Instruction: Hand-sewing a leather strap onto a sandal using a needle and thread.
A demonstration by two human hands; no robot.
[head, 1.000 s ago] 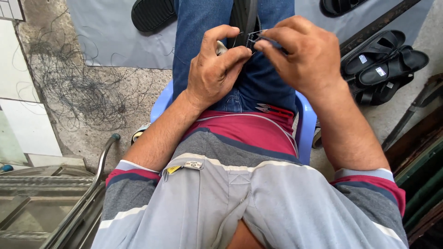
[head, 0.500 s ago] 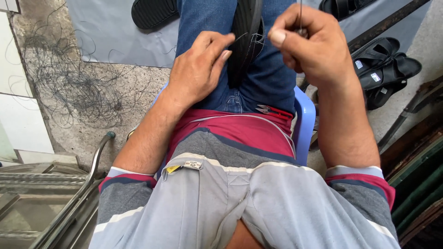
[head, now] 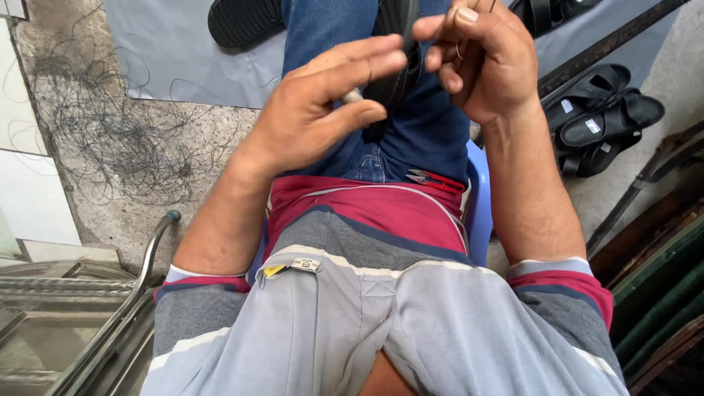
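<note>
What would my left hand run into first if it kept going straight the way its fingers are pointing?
The left hand points its fingers toward the right hand. First in that line looks to be the black strap lying on the jeans, then the right hand just past it, though depth is hard to judge from above.

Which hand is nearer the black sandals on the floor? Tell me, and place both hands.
Right. The right hand is raised just beside the black sandals, toward the person's knee. The left hand hovers over the blue-jeaned thigh, farther from them.
</note>
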